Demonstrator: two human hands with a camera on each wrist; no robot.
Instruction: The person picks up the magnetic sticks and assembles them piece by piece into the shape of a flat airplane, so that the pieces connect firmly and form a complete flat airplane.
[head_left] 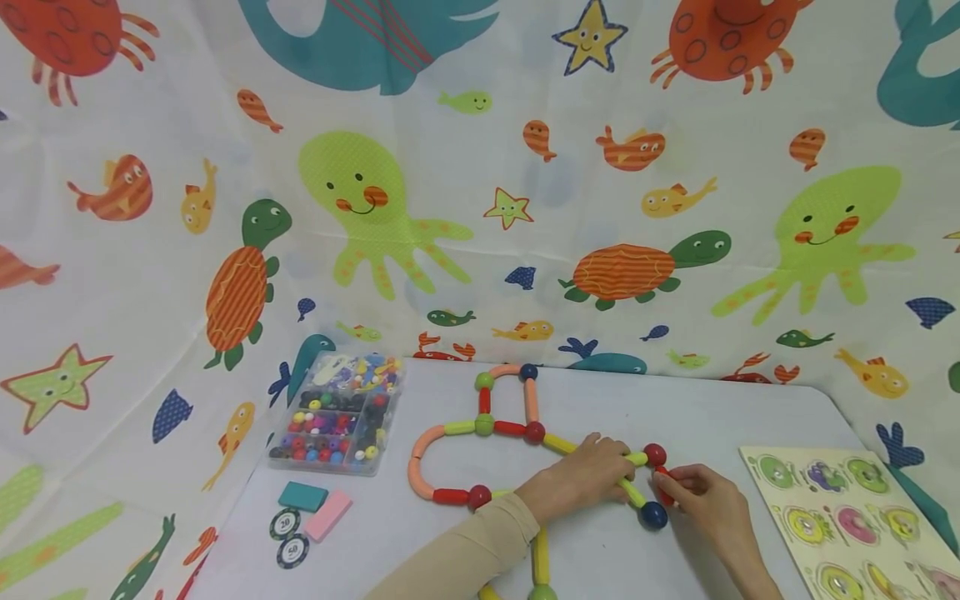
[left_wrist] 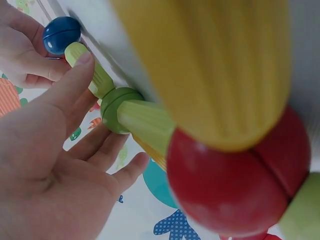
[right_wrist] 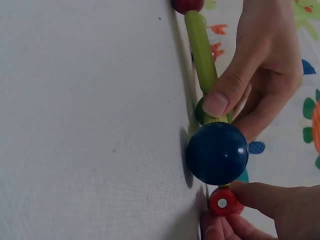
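My left hand [head_left: 581,479] pinches a light green magnetic building stick [right_wrist: 201,50], its thumb lying along it close to a dark blue ball [head_left: 653,515]. In the left wrist view a green ball [left_wrist: 114,110] joins this stick to others beneath the fingers. My right hand [head_left: 708,508] pinches a short red stick [head_left: 664,486] between thumb and fingers; its round pale end [right_wrist: 222,203] shows in the right wrist view. The red stick's far end is at a dark red ball [head_left: 655,454], which caps another light green stick. The blue ball sits just left of the right fingertips.
A figure of linked sticks and balls [head_left: 510,428] stretches left across the white table [head_left: 600,567]. At the left stand a divided bead box [head_left: 330,467], coloured blocks [head_left: 327,515] and two number chips [head_left: 292,551]. A fruit puzzle board [head_left: 795,492] lies right.
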